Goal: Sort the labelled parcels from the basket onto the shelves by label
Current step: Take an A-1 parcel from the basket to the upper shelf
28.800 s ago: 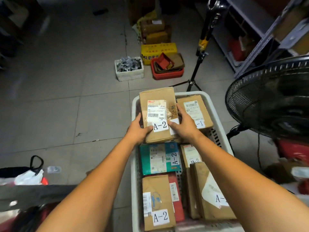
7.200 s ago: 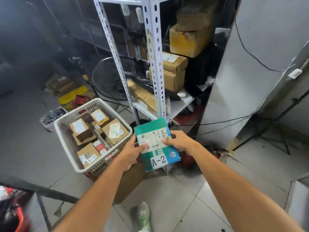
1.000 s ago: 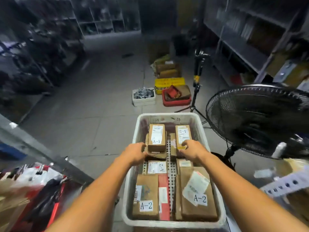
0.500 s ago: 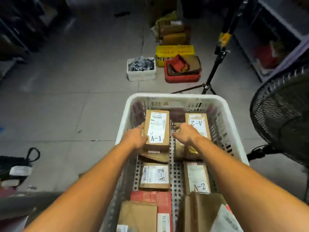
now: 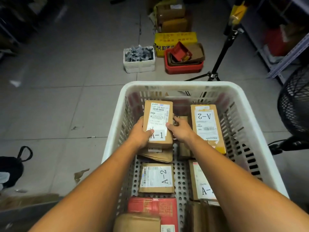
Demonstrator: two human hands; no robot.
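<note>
At the far end of the white basket, left hand and right hand both grip the A-1 parcel by its long sides, thumbs on the label. It's over a brown parcel; contact unclear. A-2 parcel lies just right.

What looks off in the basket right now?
Nothing spilled. Labels face mixed ways: the far-right A-2 box reads upside down, the middle A-2 box sideways. The A-1 box, held by the left hand and right hand, is over a crumpled brown parcel.
</note>
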